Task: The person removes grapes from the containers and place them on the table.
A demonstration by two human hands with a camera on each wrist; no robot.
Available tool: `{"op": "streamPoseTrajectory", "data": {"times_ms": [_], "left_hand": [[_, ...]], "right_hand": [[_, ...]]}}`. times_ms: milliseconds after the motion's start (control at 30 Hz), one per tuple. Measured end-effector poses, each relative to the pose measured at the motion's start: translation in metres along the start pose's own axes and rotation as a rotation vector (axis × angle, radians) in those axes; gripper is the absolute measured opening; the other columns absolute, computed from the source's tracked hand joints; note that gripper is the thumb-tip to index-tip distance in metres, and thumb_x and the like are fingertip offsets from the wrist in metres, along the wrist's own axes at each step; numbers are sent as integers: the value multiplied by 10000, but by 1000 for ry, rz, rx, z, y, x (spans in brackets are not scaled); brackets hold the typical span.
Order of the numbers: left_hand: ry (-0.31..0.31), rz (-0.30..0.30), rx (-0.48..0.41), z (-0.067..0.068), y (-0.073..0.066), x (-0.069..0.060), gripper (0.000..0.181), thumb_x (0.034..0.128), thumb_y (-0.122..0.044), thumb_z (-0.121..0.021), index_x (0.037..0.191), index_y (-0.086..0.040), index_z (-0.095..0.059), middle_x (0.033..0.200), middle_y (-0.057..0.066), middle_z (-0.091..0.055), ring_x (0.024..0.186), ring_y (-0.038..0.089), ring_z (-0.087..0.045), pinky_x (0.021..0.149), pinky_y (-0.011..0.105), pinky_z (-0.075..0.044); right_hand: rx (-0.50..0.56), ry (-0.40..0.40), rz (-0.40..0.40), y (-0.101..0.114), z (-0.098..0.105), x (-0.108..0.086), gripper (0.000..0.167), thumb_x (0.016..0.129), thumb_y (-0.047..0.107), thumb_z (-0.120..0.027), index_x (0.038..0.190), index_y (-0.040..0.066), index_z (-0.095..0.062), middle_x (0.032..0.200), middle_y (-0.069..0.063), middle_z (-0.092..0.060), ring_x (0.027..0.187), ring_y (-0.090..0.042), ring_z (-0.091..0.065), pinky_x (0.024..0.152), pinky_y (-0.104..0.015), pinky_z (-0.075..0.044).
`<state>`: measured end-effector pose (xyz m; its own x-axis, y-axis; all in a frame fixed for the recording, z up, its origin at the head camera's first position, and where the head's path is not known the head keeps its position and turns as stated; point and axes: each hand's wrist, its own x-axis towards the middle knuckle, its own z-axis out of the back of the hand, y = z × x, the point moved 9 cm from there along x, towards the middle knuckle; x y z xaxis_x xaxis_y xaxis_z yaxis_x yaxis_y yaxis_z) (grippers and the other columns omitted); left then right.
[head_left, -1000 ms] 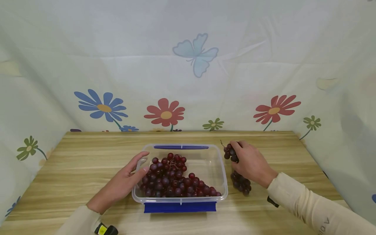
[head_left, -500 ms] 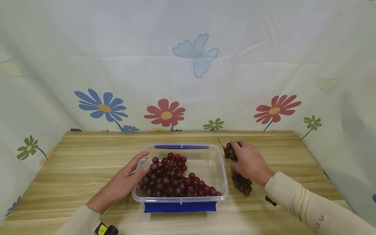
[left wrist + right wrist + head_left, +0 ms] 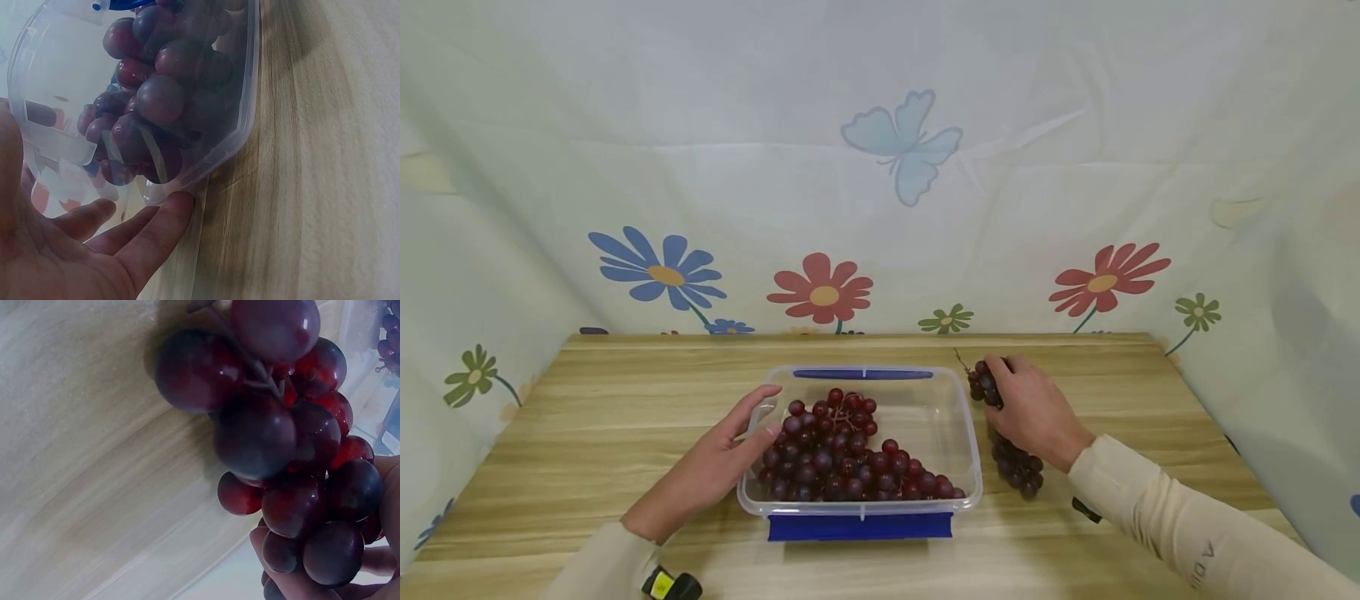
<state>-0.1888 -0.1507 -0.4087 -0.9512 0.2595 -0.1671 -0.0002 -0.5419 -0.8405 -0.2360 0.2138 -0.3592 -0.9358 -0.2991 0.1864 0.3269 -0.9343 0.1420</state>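
A clear plastic food container (image 3: 972,454) with blue latches stands on the table, uncovered. Red grapes (image 3: 831,458) fill its left and front parts. My left hand (image 3: 707,462) holds its left side, thumb over the rim; in the left wrist view, fingertips (image 3: 178,203) touch the outside near the bottom corner. To the right of the container, my right hand (image 3: 1037,417) grips a bunch of dark red grapes (image 3: 294,450) round its middle. The bunch's bare stem (image 3: 960,360) points away towards the back, while its lower grapes (image 3: 1017,468) show below the hand.
The wood-grain table (image 3: 647,383) runs back to a white curtain (image 3: 737,192) printed with flowers and a butterfly. Curtain also borders the left and right sides. The front latch (image 3: 860,527) hangs down outside the container, and the back latch (image 3: 863,375) shows through the plastic.
My right hand has shifted slightly left, and the upper end of the grape bunch has moved slightly left and back with it. The left hand and container have stayed put.
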Motion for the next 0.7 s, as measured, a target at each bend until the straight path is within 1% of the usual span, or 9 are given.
{"op": "streamPoseTrajectory", "data": {"times_ms": [167, 467, 533, 700], "left_hand": [[5, 1, -17, 0, -1, 0, 560, 1106, -476, -455, 1622, -364, -267, 1725, 209, -221, 1467, 542, -428, 1067, 661, -511], [-2, 8, 20, 1, 2, 1, 561, 1101, -511, -443, 1618, -394, -261, 1729, 191, -225, 1498, 555, -368, 1109, 690, -458], [-2, 8, 18, 1, 2, 1, 558, 1099, -516, -444, 1615, -404, -263, 1730, 193, -223, 1495, 555, -371, 1108, 692, -457], [-1, 2, 12, 1, 2, 1, 560, 1100, -506, -450, 1617, -387, -269, 1730, 200, -216, 1490, 559, -377, 1096, 697, -465]], "right_hand": [[-16, 0, 8, 2, -1, 2, 603, 848, 130, -799, 1378, -21, -554, 1221, -285, -647, 980, -382, -692, 825, -532, -624], [-85, 5, 17, 5, -5, 3, 612, 860, 149, -805, 1393, -10, -551, 1242, -289, -635, 1037, -441, -679, 830, -565, -622], [-101, 3, 16, 5, -6, 2, 606, 863, 152, -803, 1393, -3, -553, 1242, -287, -635, 1037, -449, -676, 814, -571, -624], [-143, -4, 7, 7, -6, 1, 550, 872, 164, -799, 1353, 21, -571, 1216, -271, -648, 1005, -449, -676, 728, -571, -629]]}}
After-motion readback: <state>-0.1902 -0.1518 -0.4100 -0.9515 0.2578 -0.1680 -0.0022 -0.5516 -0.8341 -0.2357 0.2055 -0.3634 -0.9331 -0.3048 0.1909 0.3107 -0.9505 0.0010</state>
